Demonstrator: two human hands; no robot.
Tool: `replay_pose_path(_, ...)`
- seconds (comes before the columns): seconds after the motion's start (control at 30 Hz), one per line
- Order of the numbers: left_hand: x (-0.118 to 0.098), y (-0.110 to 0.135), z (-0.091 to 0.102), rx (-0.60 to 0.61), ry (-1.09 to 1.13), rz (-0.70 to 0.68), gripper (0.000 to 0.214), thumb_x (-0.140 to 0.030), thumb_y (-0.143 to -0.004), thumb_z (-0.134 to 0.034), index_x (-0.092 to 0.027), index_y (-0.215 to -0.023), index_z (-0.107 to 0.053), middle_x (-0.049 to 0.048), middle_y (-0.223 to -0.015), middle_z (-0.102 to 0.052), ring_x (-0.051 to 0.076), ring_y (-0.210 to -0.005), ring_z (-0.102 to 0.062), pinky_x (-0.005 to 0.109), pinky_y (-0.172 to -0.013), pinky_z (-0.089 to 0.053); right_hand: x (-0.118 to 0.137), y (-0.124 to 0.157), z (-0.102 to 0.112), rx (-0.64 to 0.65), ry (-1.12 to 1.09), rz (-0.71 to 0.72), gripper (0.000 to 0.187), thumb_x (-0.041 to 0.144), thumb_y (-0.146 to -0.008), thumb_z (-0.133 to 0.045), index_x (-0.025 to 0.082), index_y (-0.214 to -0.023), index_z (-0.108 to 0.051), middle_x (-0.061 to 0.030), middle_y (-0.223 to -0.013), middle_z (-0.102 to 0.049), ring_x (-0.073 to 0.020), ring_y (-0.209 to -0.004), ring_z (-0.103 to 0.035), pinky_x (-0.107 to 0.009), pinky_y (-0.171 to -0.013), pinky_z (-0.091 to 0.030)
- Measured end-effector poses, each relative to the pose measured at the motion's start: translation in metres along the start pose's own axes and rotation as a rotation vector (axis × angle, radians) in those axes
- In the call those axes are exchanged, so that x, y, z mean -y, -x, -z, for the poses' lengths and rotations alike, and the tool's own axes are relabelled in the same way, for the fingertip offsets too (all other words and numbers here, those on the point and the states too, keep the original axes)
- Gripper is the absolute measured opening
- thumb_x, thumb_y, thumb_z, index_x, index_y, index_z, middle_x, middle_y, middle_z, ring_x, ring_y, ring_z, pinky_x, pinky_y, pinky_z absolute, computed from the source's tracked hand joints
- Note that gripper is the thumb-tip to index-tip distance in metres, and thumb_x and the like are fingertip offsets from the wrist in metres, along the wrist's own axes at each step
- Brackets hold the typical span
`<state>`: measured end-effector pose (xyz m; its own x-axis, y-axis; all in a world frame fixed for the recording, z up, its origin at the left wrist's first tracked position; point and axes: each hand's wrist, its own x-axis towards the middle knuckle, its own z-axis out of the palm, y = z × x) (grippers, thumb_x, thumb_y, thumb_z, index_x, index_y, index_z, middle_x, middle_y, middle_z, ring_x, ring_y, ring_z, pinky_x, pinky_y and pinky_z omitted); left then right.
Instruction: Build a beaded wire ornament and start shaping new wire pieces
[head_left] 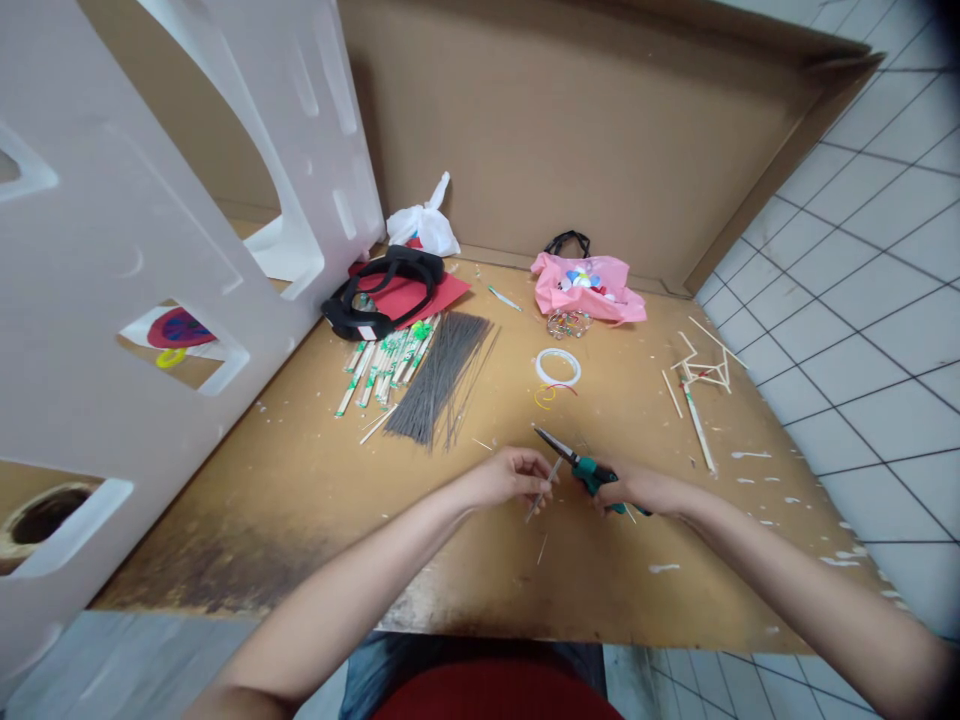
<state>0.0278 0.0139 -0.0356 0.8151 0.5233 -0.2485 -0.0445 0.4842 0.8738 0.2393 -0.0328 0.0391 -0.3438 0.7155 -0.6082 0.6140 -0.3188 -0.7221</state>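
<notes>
My left hand (514, 475) is closed in a pinch on a thin wooden stick (541, 490) held just above the cardboard floor (300, 480). My right hand (637, 490) grips green-handled scissors (574, 462), whose dark blades point up and left, their tips beside the stick. The scissor blades look nearly shut against the stick. A short stick piece (541, 548) lies below the hands.
A bundle of dark thin rods (442, 375) and wrapped chopsticks (386, 365) lie ahead left. A white tape ring (558, 367), a pink bag (589, 287), a stick frame (701, 375), a black strap on red paper (386, 290) and white foam panels (150, 250) surround the area.
</notes>
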Motion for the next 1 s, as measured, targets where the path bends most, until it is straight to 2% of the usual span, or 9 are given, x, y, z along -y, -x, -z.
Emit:
replay_pose_path(0.1,0.001,0.0,0.0,-0.003,0.011,0.011,0.041,-0.037,-0.055,-0.078,-0.01,-0.08,-0.061,0.0023,-0.065,-0.064,0.009,-0.053,-0.059,0.021,-0.051,-0.045,-0.002,0.0,0.001,0.002,0.04,0.005,0.017,0.018,-0.061,-0.053,0.018,-0.078,-0.051,0.001,-0.066,-0.054,-0.0127,-0.061,-0.051,-0.022,-0.053,-0.038)
replay_pose_path(0.4,-0.002,0.001,0.0,-0.031,0.029,0.024,0.038,-0.033,-0.054,-0.079,-0.01,-0.077,-0.06,0.0023,-0.065,-0.065,0.009,-0.052,-0.059,0.02,-0.049,-0.045,-0.007,-0.006,-0.005,-0.154,0.272,0.032,0.015,0.017,-0.06,-0.047,0.017,-0.075,-0.049,0.0019,-0.067,-0.049,-0.0121,-0.06,-0.043,-0.024,-0.054,-0.033)
replay_pose_path(0.6,-0.004,0.002,-0.001,-0.028,-0.016,0.027,0.036,-0.031,-0.055,-0.078,-0.009,-0.078,-0.062,0.0016,-0.064,-0.064,0.009,-0.05,-0.058,0.02,-0.048,-0.044,-0.009,-0.008,-0.004,-0.205,0.445,0.055,0.025,0.017,-0.062,-0.049,0.016,-0.086,-0.056,-0.0016,-0.076,-0.057,-0.0148,-0.066,-0.048,-0.025,-0.059,-0.035)
replay_pose_path(0.77,-0.001,0.002,-0.002,-0.039,-0.059,-0.03,0.032,-0.031,-0.058,-0.076,-0.01,-0.076,-0.06,0.0007,-0.061,-0.063,0.007,-0.047,-0.056,0.02,-0.047,-0.043,-0.016,-0.009,-0.004,-0.246,0.514,0.046,0.028,0.019,-0.065,-0.052,0.017,-0.092,-0.059,-0.0039,-0.08,-0.062,-0.016,-0.068,-0.052,-0.025,-0.06,-0.035)
replay_pose_path(1.0,0.003,0.0,-0.003,-0.058,-0.063,-0.037,0.032,-0.032,-0.058,-0.075,-0.01,-0.075,-0.059,0.0004,-0.061,-0.062,0.008,-0.048,-0.056,0.021,-0.046,-0.043,-0.016,-0.009,-0.012,-0.375,0.686,0.052,0.017,0.021,-0.067,-0.053,0.02,-0.084,-0.057,-0.0034,-0.072,-0.062,-0.0152,-0.061,-0.053,-0.024,-0.055,-0.032)
